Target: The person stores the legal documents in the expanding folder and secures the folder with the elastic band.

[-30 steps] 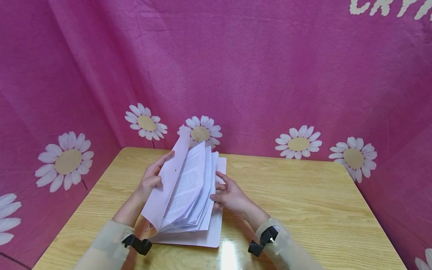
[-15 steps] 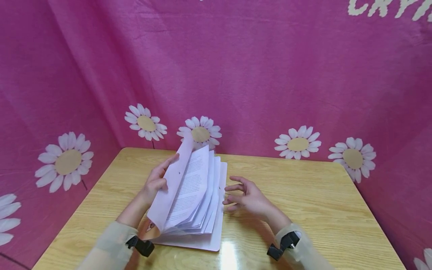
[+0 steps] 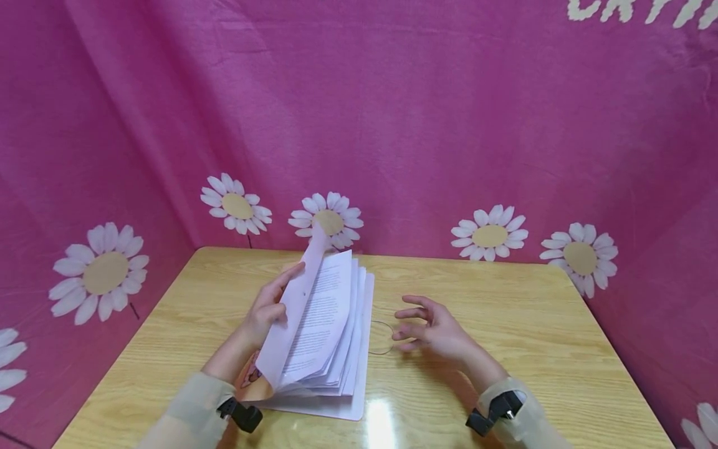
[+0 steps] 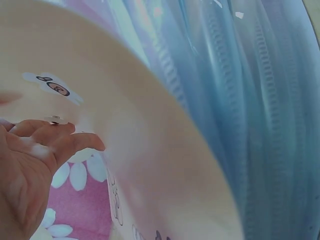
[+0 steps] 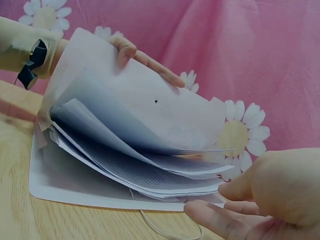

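My left hand [image 3: 268, 312] grips the raised cover [image 3: 293, 315] of a folder, thumb on its pale inner side and fingers behind. Outside, the cover is peach with cartoon drawings, seen in the left wrist view with a small round fastener [image 4: 56, 120]. Within stand printed sheets [image 3: 322, 321], fanned apart, some in clear sleeves. The folder's pale back [image 3: 342, 408] lies on the table. A thin cord loop [image 3: 383, 322] sticks out from the folder's right edge. Close to that loop, my right hand [image 3: 437, 330] hovers with loosely bent, spread fingers and nothing held.
Wooden table [image 3: 521, 343] extends to the right of the folder. A pink cloth [image 3: 392, 125] with white daisies hangs behind and on both sides. Each wrist carries a black camera strap, the left one [image 3: 240, 413] close to the folder's near edge.
My right hand has left the edge of the papers and moved right. The cord loop now shows beside the folder. The folder, with my left hand still holding its cover, has shifted slightly right and nearer.
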A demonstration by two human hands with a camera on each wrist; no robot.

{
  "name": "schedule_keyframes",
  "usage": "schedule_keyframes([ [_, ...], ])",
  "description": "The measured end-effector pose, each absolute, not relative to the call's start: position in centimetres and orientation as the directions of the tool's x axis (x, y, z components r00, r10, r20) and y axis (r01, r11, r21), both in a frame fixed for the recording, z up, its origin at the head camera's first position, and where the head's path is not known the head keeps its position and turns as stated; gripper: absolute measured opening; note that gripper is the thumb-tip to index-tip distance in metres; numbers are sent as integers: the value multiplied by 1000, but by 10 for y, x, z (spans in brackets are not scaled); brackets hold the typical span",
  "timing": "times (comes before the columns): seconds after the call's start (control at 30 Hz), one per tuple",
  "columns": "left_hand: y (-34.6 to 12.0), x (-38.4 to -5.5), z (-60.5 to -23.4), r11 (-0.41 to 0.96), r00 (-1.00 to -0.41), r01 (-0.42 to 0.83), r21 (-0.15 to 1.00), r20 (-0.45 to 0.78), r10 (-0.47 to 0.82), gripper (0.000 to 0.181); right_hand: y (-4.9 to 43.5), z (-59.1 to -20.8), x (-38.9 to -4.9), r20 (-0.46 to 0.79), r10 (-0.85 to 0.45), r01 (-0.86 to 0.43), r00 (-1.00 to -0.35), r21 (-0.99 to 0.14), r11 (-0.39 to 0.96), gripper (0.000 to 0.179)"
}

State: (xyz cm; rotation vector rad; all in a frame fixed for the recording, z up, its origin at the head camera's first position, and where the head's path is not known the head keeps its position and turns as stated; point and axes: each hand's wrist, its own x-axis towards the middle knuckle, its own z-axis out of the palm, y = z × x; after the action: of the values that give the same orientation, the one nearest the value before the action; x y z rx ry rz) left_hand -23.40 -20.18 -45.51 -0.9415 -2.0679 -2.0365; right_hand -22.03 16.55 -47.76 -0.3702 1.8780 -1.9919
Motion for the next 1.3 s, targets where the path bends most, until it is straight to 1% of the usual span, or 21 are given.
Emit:
schedule_keyframes([
  [0.13, -193, -232, -459, -26, -816, 470, 882, 446, 368, 95, 170, -480, -219, -65, -435, 83, -898, -996, -23, 70],
  [0.3, -183, -228, -463, 144, -833, 493, 858, 418, 363, 96, 174, -481, -217, -64, -440, 71, -896, -998, 1, 70],
  [0.43, -173, -227, -467, 272, -820, 540, 796, 425, 384, 93, 179, -479, -215, -59, -448, 61, -892, -998, 10, 70],
  [0.5, -168, -226, -468, 337, -820, 547, 767, 409, 400, 92, 180, -478, -214, -55, -447, 55, -893, -998, 13, 69],
  [0.57, -161, -225, -469, 419, -825, 546, 726, 381, 417, 90, 182, -477, -213, -51, -444, 48, -895, -999, 20, 68],
  [0.73, -142, -221, -472, 614, -866, 484, 624, 236, 442, 89, 185, -479, -212, -48, -436, 33, -899, -999, 44, 68],
  [0.8, -134, -220, -474, 667, -876, 465, 582, 193, 442, 87, 186, -481, -212, -51, -434, 32, -899, -998, 52, 69],
  [1.1, -112, -214, -486, 790, -883, 457, 408, 99, 459, 79, 185, -487, -213, -48, -434, 18, -900, -997, 72, 72],
  [1.23, -111, -210, -488, 809, -892, 437, 393, 76, 445, 79, 185, -488, -213, -46, -428, 15, -903, -997, 77, 72],
  [1.3, -112, -210, -489, 805, -890, 443, 395, 86, 447, 77, 185, -488, -213, -46, -425, 17, -904, -997, 72, 72],
])
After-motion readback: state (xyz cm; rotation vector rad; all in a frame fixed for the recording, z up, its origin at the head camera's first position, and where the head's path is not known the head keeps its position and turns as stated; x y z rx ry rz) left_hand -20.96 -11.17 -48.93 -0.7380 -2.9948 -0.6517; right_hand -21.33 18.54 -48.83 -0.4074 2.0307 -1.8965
